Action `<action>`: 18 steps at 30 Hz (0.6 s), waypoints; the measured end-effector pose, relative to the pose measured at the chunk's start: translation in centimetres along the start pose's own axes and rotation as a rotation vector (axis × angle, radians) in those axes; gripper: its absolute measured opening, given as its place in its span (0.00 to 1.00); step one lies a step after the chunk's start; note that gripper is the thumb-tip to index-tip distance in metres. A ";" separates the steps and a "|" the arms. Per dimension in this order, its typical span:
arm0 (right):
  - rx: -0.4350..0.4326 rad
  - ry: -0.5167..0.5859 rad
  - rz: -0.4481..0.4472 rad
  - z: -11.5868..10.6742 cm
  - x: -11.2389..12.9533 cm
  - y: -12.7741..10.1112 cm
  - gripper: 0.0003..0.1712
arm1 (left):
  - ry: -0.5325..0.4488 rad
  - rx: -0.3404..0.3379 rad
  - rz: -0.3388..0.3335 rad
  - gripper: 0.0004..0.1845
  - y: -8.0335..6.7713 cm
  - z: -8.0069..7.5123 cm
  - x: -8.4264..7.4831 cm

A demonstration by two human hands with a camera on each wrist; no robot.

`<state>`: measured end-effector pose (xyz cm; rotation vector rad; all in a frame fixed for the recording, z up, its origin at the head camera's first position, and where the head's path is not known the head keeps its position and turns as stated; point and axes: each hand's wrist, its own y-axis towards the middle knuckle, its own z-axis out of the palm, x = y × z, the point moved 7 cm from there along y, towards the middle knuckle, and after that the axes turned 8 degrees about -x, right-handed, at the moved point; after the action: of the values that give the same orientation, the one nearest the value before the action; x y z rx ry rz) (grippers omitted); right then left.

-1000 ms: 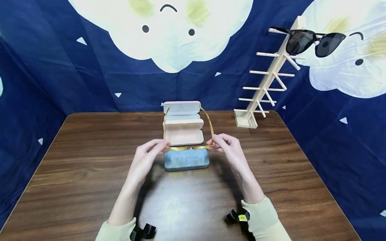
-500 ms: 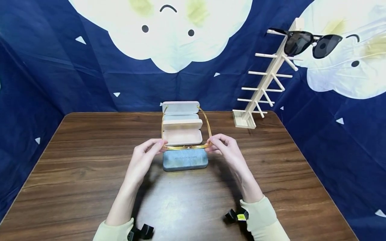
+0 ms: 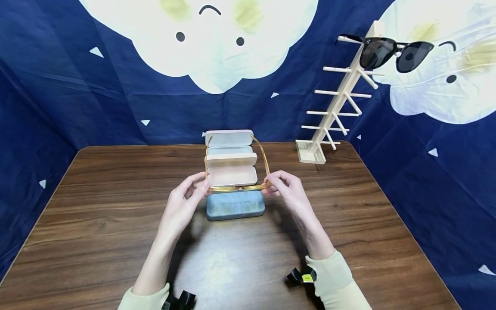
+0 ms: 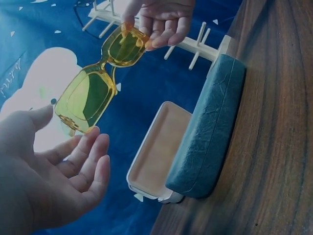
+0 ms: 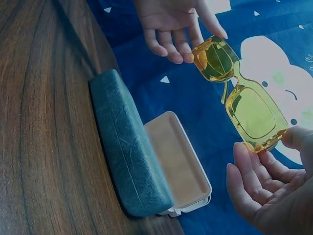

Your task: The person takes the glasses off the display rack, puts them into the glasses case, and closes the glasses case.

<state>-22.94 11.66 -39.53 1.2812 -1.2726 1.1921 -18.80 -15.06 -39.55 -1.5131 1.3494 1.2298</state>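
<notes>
A pair of glasses with a clear yellow frame and yellow-green lenses (image 3: 239, 188) hangs between both hands, temples unfolded and pointing away. My left hand (image 3: 184, 199) pinches the left end of the front, near the hinge; its thumb (image 4: 41, 117) is on one side and its fingers on the other. At the opposite end my right hand (image 3: 288, 189) pinches the frame between thumb and fingers. Below and just in front of the glasses lies a closed blue glasses case (image 3: 235, 206) with lettering on top. Behind it stand open cases with pinkish (image 3: 232, 176) and pale blue (image 3: 229, 138) insides.
A wooden peg stand (image 3: 311, 153) rises at the back right of the brown table (image 3: 108, 224). Black sunglasses (image 3: 395, 55) hang on its top pegs. A dark blue cloth with white clouds (image 3: 217, 82) closes off the back and sides.
The head view has shifted, so the scene sits slightly further left. My left index finger has lifted a little at the frame's corner. Both hands keep holding the glasses over the cases.
</notes>
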 end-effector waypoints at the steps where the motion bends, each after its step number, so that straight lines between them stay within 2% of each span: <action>1: -0.005 -0.001 -0.001 0.0 0.0 0.0 0.15 | 0.011 0.007 0.007 0.23 -0.1 0.0 -0.1; 5: -0.020 -0.007 0.000 0.0 0.0 0.0 0.15 | 0.045 0.025 0.025 0.28 -0.2 0.0 -0.2; 10: -0.026 0.003 0.005 -0.1 -0.1 0.0 0.14 | 0.070 0.030 0.005 0.31 -0.2 0.1 -0.3; 13: -0.023 0.007 0.002 -0.2 -0.1 0.0 0.14 | 0.078 0.035 0.001 0.32 -0.3 0.2 -0.3; 18: -0.019 0.019 0.003 -0.2 -0.2 0.2 0.13 | 0.117 0.035 0.032 0.29 -0.3 0.2 -0.3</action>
<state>-23.16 11.89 -39.68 1.2515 -1.2691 1.1888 -18.51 -14.71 -39.31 -1.5647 1.4693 1.1462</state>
